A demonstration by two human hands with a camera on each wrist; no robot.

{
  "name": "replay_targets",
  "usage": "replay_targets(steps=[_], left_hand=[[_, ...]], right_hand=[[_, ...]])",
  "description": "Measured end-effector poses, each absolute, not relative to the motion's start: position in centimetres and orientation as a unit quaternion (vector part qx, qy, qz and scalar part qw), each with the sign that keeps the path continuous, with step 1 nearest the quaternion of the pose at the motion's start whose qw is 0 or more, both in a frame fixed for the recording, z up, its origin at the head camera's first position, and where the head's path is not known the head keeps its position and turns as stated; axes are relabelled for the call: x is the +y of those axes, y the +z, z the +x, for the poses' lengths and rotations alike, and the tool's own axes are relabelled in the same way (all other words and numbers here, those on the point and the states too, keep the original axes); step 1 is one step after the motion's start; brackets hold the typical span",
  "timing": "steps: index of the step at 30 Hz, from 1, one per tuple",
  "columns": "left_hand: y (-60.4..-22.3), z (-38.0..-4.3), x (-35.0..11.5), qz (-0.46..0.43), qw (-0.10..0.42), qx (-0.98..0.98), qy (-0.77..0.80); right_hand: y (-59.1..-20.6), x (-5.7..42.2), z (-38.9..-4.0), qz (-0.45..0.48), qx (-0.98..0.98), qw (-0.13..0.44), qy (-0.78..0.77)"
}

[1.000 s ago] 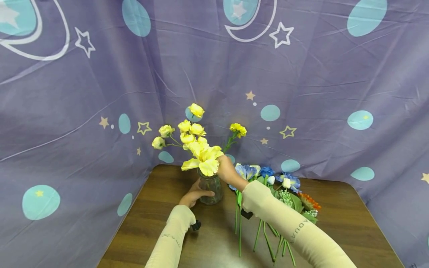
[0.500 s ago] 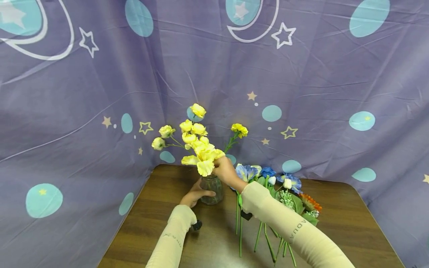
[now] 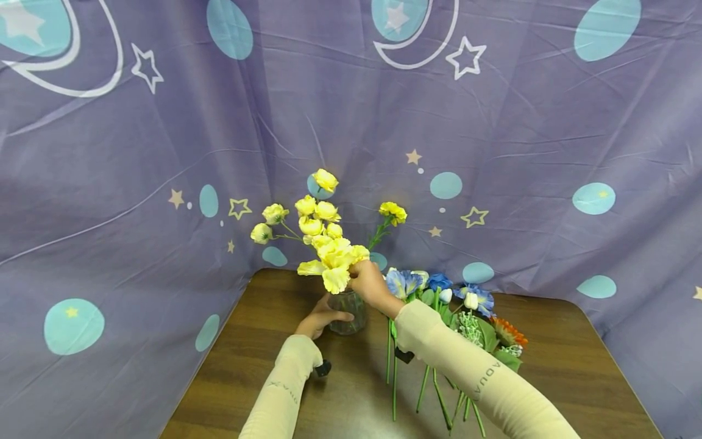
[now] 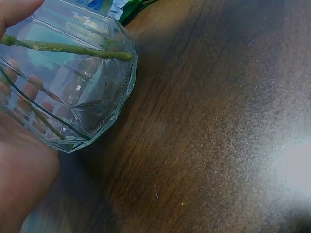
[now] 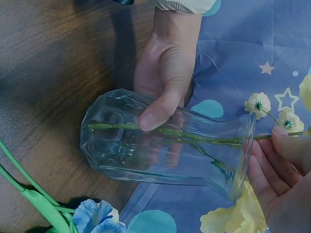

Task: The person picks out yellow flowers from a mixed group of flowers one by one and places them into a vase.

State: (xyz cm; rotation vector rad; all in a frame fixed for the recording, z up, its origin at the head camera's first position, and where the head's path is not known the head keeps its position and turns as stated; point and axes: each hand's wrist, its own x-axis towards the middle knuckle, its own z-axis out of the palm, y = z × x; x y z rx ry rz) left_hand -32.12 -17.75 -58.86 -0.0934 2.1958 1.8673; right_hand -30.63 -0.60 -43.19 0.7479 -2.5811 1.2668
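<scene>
My left hand (image 3: 320,317) grips the clear faceted glass vase (image 3: 350,317) from the left, thumb across its front. Over the vase mouth, my right hand (image 3: 373,283) pinches a yellow flower (image 3: 331,265) by its stem. In the right wrist view that green stem (image 5: 265,138) runs between thumb and fingers into the vase, its cut end near the base. Pale yellow roses (image 3: 311,225) and a yellow carnation-like bloom (image 3: 392,211) rise from the vase too. The left wrist view shows the stem ends (image 4: 116,56) through the glass.
Several blue, white and orange artificial flowers (image 3: 439,292) with leaves and long green stems lie on the wooden table (image 3: 570,360), right of the vase and partly under my right forearm. A purple curtain (image 3: 521,152) with moons and stars hangs behind and at both sides.
The large yellow flower has turned and sunk slightly towards the vase mouth, and my right hand has come down a little with it. My left hand keeps its grip on the vase.
</scene>
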Motion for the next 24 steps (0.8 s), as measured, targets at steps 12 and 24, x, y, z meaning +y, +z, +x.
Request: replay_targets(steps=[12, 24], left_hand=[[-58.64, -32.07, -17.62, -0.018, 0.116, 0.757, 0.642], [-58.71, -32.12, -17.86, -0.001, 0.121, 0.753, 0.647]], right_hand=[[-43.32, -0.66, -30.69, 0.251, -0.87, 0.063, 0.419], [-43.29, -0.46, -30.59, 0.253, -0.861, 0.067, 0.437]])
